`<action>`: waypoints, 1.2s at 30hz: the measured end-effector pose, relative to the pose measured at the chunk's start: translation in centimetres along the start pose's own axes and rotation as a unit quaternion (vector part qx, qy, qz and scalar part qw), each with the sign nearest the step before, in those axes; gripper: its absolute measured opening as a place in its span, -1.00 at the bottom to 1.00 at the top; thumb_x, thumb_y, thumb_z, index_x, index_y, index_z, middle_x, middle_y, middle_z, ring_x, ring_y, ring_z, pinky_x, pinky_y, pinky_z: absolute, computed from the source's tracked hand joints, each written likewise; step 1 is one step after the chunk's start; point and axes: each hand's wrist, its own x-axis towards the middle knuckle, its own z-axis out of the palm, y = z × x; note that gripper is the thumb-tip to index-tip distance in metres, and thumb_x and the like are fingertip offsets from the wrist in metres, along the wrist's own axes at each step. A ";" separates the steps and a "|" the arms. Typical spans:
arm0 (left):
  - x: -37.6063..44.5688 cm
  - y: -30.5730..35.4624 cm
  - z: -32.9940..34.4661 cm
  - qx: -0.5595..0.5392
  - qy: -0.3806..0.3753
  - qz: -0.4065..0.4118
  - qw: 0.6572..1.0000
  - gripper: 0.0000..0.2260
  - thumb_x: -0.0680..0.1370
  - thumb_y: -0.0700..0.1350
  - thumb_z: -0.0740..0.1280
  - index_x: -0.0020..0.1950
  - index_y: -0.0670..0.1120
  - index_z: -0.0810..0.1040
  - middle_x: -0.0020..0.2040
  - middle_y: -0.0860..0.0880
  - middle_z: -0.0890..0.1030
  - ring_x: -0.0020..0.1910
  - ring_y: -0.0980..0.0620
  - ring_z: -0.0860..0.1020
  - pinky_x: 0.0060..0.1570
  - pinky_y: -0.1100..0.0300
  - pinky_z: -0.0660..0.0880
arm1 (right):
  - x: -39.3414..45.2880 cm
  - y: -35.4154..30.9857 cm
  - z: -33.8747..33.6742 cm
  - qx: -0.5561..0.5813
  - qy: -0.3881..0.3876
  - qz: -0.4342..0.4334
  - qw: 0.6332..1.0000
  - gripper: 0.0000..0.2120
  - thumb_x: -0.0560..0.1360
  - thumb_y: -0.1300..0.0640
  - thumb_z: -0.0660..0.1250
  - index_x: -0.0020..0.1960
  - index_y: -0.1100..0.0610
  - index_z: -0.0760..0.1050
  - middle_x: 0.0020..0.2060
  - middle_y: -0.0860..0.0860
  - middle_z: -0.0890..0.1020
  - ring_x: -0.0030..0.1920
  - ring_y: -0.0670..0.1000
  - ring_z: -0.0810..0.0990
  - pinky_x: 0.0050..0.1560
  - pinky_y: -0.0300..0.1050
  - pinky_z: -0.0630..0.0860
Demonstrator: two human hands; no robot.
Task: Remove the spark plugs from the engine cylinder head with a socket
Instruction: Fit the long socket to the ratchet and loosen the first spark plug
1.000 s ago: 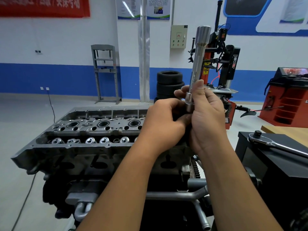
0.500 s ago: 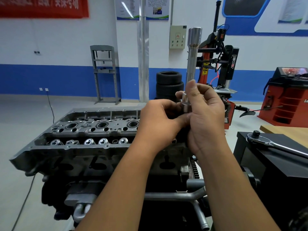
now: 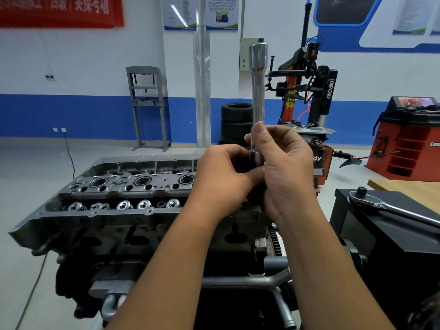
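Hands: right hand (image 3: pixel 283 172) grips long spark plug socket (image 3: pixel 258 91) upright; left hand (image 3: pixel 223 177) pinches at its lower end, contents hidden | Place: above cylinder head (image 3: pixel 133 186) | Progress: mid-task, ratchet (image 3: pixel 390 206) idle on black counter (image 3: pixel 404 234); remaining plugs cannot tell.

Greys and silver in front of me
My socket (image 3: pixel 258 91) is shiny silver; the cylinder head (image 3: pixel 114 194) dull grey; the ratchet (image 3: pixel 390 207) chrome on black.

Right hand (image 3: pixel 284 172) grips the lower end of a long spark plug socket (image 3: pixel 258 91), held upright above the cylinder head (image 3: pixel 123 186). Left hand (image 3: pixel 222 177) pinches at the socket's base. A ratchet wrench (image 3: pixel 390 206) lies on the black cabinet (image 3: pixel 381 236), right of the cylinder head.
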 end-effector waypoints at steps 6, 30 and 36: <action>-0.1 0.8 0.1 -0.042 -0.045 0.012 0.998 -0.84 0.71 -0.14 0.32 0.12 -0.12 0.71 -0.01 -0.17 0.75 0.04 -0.20 0.70 0.09 -0.22 0.63 | 0.3 0.5 -0.1 -0.004 -0.003 -0.013 1.000 -0.81 0.59 0.00 0.39 -0.10 0.12 0.60 -0.17 0.06 0.70 -0.14 0.01 0.67 -0.09 -0.05 0.66; -0.7 0.4 1.1 0.030 0.086 0.036 0.995 -0.82 0.59 -0.18 0.44 0.01 0.11 0.73 -0.17 0.09 0.74 -0.14 0.10 0.72 -0.07 -0.08 0.70 | -0.2 0.1 1.5 -0.038 0.005 0.001 0.999 -0.83 0.60 -0.01 0.43 -0.02 0.08 0.55 -0.13 0.12 0.74 -0.08 0.10 0.73 -0.02 0.02 0.68; -1.0 0.5 0.9 0.022 0.003 0.052 0.998 -0.79 0.68 -0.20 0.30 0.22 -0.01 0.67 -0.02 0.04 0.75 -0.01 0.01 0.71 0.03 -0.14 0.66 | 0.1 -0.1 1.3 -0.025 0.024 0.004 0.999 -0.75 0.66 -0.02 0.32 -0.09 0.12 0.60 -0.09 0.14 0.74 -0.04 0.03 0.70 0.20 0.14 0.64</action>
